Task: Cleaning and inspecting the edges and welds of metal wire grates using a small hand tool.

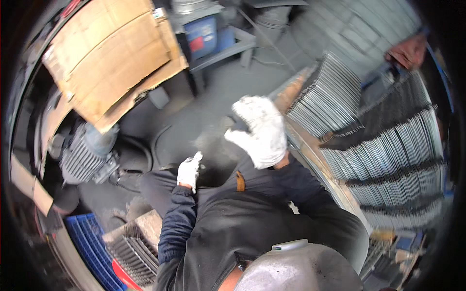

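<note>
White work gloves cover both hands. My right hand (259, 131) is raised in front of me, large and slightly blurred. Its thumb stands apart from the fingers, and no object shows in the gap. The nearest thing to it is a row of thin grey metal plates (323, 99) on the right. My left hand (189, 170) is held low by my left thigh, closed, with its thumb side up. Whether it grips something small is hidden. Between my knees the dark floor (213, 140) shows pale dust.
More rows of thin plates (388, 153) fill a wood-edged bin along my right. Cardboard (111, 63) covers something at the far left, above a grey motor (87, 155). A blue crate (90, 247) and stacked dark plates (133, 257) lie near left. A metal stand (223, 53) is ahead.
</note>
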`<act>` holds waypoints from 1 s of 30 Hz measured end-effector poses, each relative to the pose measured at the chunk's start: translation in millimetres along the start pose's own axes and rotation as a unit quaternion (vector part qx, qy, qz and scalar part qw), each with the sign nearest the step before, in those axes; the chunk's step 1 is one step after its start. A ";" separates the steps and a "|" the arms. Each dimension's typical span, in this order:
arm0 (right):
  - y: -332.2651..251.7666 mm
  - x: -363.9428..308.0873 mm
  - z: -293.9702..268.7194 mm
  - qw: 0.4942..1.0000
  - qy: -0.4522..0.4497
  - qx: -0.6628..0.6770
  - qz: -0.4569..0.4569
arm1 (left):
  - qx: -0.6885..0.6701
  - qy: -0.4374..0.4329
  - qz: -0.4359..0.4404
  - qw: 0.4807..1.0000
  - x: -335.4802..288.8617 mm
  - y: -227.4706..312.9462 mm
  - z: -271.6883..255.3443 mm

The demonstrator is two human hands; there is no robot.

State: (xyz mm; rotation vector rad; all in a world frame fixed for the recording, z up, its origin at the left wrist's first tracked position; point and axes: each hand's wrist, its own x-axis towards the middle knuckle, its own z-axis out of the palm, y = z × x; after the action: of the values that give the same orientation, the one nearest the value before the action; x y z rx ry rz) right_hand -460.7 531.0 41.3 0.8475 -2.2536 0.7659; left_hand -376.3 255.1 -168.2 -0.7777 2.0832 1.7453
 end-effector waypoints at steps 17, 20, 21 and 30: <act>-22.1 -87.8 258.8 0.780 -0.499 0.305 0.224 | 0.193 0.611 0.145 0.754 -282.2 -12.2 -124.9; -27.3 -80.3 231.1 0.744 -0.517 0.308 0.291 | 0.161 0.706 0.113 0.681 -330.8 -50.3 -168.3; -50.9 -60.1 200.3 0.715 -0.520 0.293 0.364 | 0.214 0.727 0.094 0.646 -343.4 -65.1 -188.8; -42.1 -62.1 208.9 0.745 -0.544 0.257 0.289 | 0.270 0.640 -0.344 0.632 -358.6 -206.6 -328.0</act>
State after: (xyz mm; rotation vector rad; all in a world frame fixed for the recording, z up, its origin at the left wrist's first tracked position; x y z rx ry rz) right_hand -461.4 384.3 -125.4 0.9873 -3.5389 1.5050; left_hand 66.8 -13.2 -65.3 -2.5584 2.0961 -0.1294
